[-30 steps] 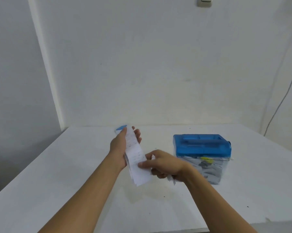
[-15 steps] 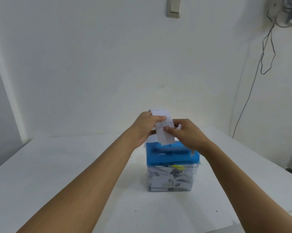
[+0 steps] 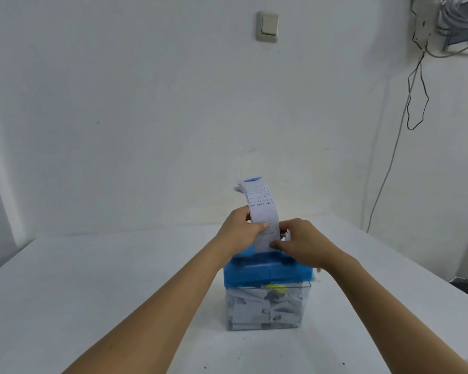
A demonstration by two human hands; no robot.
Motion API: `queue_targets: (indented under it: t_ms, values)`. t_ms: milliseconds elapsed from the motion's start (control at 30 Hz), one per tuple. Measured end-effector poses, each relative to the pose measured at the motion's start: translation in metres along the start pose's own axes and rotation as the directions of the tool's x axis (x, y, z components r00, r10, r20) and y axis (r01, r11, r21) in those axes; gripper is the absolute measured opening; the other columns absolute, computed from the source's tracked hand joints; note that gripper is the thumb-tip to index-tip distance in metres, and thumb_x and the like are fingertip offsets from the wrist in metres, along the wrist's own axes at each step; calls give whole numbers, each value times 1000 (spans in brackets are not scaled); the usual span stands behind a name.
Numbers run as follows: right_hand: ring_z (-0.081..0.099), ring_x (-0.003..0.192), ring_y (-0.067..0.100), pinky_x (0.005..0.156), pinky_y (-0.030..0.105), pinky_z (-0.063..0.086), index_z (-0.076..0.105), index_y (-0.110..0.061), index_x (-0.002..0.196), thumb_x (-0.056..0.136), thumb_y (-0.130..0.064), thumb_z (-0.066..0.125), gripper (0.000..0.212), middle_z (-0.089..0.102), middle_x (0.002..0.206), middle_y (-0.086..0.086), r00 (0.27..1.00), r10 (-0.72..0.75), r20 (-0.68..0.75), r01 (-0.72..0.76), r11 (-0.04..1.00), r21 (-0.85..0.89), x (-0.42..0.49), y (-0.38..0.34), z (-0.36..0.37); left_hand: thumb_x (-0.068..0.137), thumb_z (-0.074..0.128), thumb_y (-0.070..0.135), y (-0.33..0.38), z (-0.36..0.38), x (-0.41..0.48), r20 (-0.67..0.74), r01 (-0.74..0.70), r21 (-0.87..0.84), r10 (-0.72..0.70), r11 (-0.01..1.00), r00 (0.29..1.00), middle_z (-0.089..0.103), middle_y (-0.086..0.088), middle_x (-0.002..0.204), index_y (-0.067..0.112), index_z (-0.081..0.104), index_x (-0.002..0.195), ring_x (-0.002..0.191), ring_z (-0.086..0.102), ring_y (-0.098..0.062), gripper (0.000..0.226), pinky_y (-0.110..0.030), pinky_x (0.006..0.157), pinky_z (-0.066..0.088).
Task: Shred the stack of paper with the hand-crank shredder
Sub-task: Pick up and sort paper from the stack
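I hold the stack of paper (image 3: 261, 209) upright, its lower end at the shredder's blue top (image 3: 265, 273), which sits at 6 o'clock from it. My left hand (image 3: 238, 230) pinches the slips from 9 o'clock, thumb across the printed face. My right hand (image 3: 300, 244) pinches the lower edge from 4 o'clock. Beneath the top, the clear bin (image 3: 265, 311) holds paper scraps and stands on the white surface (image 3: 92, 279). A light switch (image 3: 267, 27) is at 12 o'clock on the wall, and cables (image 3: 416, 98) hang at 2 o'clock.
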State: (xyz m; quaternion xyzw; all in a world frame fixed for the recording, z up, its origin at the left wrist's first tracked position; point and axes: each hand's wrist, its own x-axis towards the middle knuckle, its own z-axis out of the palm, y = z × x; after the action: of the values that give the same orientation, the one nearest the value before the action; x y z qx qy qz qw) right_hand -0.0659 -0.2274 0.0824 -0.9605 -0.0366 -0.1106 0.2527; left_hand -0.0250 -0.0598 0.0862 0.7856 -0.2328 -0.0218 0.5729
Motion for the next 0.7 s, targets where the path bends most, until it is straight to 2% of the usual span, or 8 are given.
queue_targets:
  t_ms: [67,167,333,533,633,667,700]
  values:
    - [65,90,14,80,22,55,69,-23,122,96,-28,64,26,70,120,-5,1000,-8,6,8,1000,3,0,2,2,98,65,10,-6,-2,-2,48,1,110,-6,994,999,67,0,131,17,61,136,112,63,-17,39,-33,98,54]
    - [64,93,15,86,29,58,70,-25,118,96,-29,64,24,70,119,-5,1000,-11,18,11,999,-30,1,2,1,98,66,16,-17,-4,-6,87,-7,277,-18,961,996,68,0,127,17,64,135,107,63,-16,38,-21,86,49]
    - [63,86,13,77,20,56,67,-17,124,97,-30,63,30,69,122,0,999,4,52,1,995,-100,1,6,2,99,65,20,-25,0,-12,85,-37,333,9,942,996,70,2,126,21,66,134,97,63,-11,35,-8,70,44]
    - [63,84,13,80,24,59,67,-17,120,97,-30,63,27,69,121,0,996,26,86,-17,994,-110,2,9,3,98,67,21,-32,4,-16,41,-59,373,47,926,998,70,1,125,19,67,131,91,58,-8,33,-1,62,42]
    - [65,85,17,80,27,60,68,-16,114,96,-31,64,23,70,115,1,994,37,107,-21,989,-144,3,9,5,96,69,20,-34,6,-14,36,-19,392,5,920,999,70,-1,125,18,66,131,93,60,-11,35,-3,64,45]
    - [64,84,18,76,25,59,67,-16,108,97,-31,63,19,70,110,0,994,38,102,-21,986,-164,3,10,6,95,70,23,-33,7,-12,42,5,390,-23,921,999,70,0,124,19,66,131,95,61,-13,36,-8,72,49]
    - [63,82,19,71,23,56,64,-16,100,97,-29,62,13,68,102,-1,994,44,100,-25,983,-181,2,9,6,91,72,31,-31,9,-9,46,33,388,-55,921,997,69,2,121,23,66,129,98,62,-15,40,-20,83,54]
